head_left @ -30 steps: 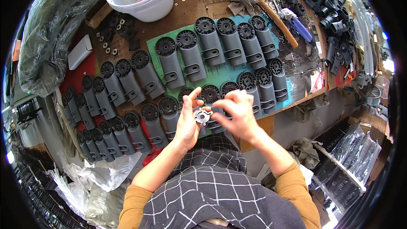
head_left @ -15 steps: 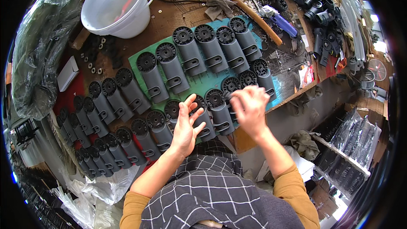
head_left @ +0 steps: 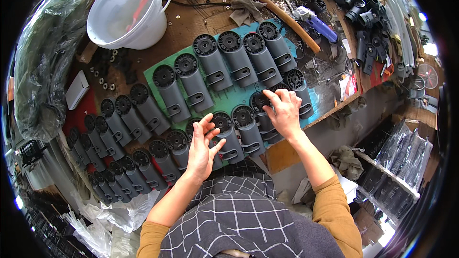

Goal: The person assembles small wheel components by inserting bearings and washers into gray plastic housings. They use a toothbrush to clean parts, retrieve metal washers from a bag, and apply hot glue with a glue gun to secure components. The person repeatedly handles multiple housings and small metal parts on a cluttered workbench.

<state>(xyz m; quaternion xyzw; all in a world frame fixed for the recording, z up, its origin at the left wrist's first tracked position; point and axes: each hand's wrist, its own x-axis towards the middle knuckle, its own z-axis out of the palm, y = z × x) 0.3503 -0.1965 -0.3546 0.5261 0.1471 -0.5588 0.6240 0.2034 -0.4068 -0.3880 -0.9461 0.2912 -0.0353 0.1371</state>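
Grey plastic tubes point(head_left: 218, 69) with round, spoked black ends lie in slanting rows on the bench, each with a slotted tab at its lower end. My left hand point(head_left: 202, 150) hovers over the near row, palm turned up and fingers apart; nothing shows in it. My right hand point(head_left: 285, 114) is bent over another tube point(head_left: 260, 100) in that row. Its thumb and forefinger are curled at the black round end; whatever they pinch is too small or hidden to tell. The hand partly covers the neighbouring tube.
Green-blue sheeting point(head_left: 224, 98) lies under the middle tubes. A white bucket point(head_left: 153, 31) stands far left beside loose washers point(head_left: 112, 59). Behind the tubes are a grey rag point(head_left: 246, 7), a wooden handle point(head_left: 287, 19) and a purple-handled tool point(head_left: 321, 28). Black parts point(head_left: 356, 7) pile up far right.
My right hand has come down onto a tube's round end, its fingers lower and less blurred. My left hand has shifted slightly left and down. The view has tilted a little.
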